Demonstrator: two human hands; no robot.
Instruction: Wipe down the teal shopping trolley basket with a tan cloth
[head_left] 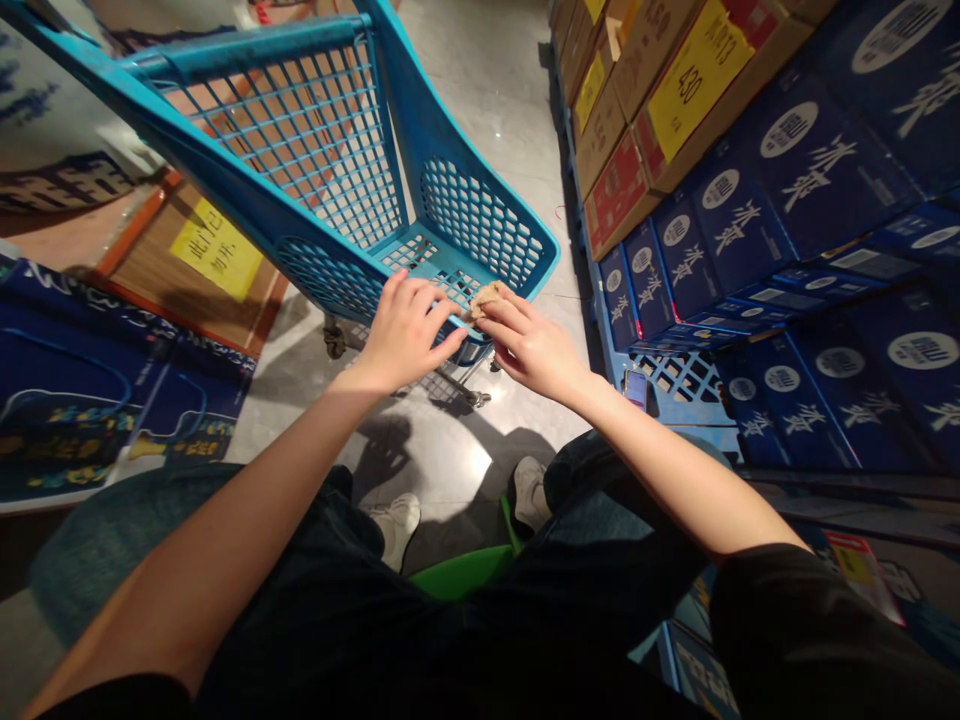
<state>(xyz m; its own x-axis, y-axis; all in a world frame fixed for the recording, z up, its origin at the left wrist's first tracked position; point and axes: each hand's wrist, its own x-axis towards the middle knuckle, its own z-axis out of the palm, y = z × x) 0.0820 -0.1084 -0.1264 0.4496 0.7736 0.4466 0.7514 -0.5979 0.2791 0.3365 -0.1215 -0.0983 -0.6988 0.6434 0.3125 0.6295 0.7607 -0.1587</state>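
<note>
A blue plastic shopping cart [480, 205] stands in front of me, its near rim at my hands. In my right hand [536, 345] is a crumpled beige cloth [489, 298], pressed against the rim's corner with the fingers bent over it. My left hand [405, 330] rests on the same rim just to the left, fingers spread and thumb stretched toward the cloth. Nothing shows in the left hand. Part of the cloth is hidden under the right fingers.
Stacked blue boxes [727, 205] and brown cartons [637, 100] line the right side. On a blue pallet [679, 385] lies a phone [636, 388]. Blue gift bags [112, 390] and a brown panel with a yellow sign [217, 248] are at left. Something green [465, 572] is between my legs.
</note>
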